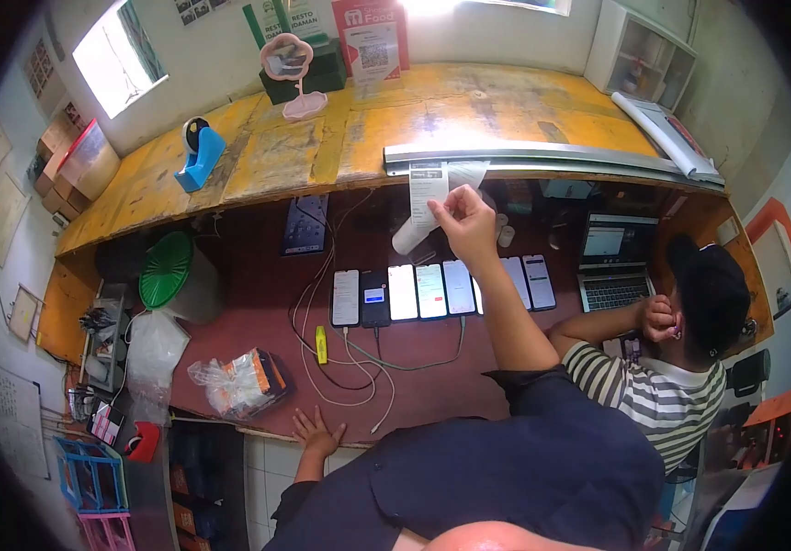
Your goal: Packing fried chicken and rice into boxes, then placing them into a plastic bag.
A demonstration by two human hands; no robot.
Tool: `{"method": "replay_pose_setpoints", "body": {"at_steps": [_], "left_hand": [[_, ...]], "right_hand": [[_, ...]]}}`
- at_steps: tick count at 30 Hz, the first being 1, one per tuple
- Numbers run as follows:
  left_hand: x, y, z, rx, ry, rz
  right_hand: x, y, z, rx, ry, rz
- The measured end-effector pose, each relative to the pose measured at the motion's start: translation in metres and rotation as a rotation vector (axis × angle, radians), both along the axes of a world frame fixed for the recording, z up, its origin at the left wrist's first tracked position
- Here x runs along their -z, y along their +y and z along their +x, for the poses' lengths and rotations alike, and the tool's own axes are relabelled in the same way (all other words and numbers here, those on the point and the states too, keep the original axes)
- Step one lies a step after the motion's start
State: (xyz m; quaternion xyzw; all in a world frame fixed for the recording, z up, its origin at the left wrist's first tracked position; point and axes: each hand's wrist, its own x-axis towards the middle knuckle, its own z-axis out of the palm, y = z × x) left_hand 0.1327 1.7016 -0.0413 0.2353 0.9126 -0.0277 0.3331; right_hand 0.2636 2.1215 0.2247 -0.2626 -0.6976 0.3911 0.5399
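My right hand (468, 219) is raised with thumb and fingers closed at the lower right edge of a printed paper slip (427, 189). The slip's top lies against the metal rail (540, 162) along the shelf's front edge. Behind my hand, another whitish paper (471, 173) hangs at the rail; a white paper roll (411, 235) shows below it. My left hand (318, 434) rests palm down, fingers spread, on the front edge of the dark red desk (237, 272). Below my raised arm is a row of several smartphones (430, 293), most with lit screens, partly covered by my forearm.
Charging cables (320, 386) loop beside a yellow highlighter (321, 344). A plastic-wrapped packet (240, 382) and green-lidded tub (167, 272) stand left. At right, a person (657, 386) in striped sleeves sits by a laptop (616, 265). A blue tape dispenser (199, 157) and pink mirror (286, 56) are on the shelf.
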Motion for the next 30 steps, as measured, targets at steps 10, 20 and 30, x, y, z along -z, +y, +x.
{"method": "replay_pose_setpoints", "body": {"at_steps": [10, 20, 30], "left_hand": [[-0.005, 0.003, 0.002, -0.002, -0.014, -0.036], [-0.003, 0.014, -0.001, 0.023, 0.007, -0.045], [0.043, -0.032, -0.005, 0.037, 0.084, 0.283]], "right_hand": [[0.005, -0.003, -0.002, -0.049, 0.097, -0.010], [-0.027, 0.018, -0.019, 0.101, -0.212, 0.293], [-0.083, -0.042, -0.026, 0.244, -0.965, 0.924]]}}
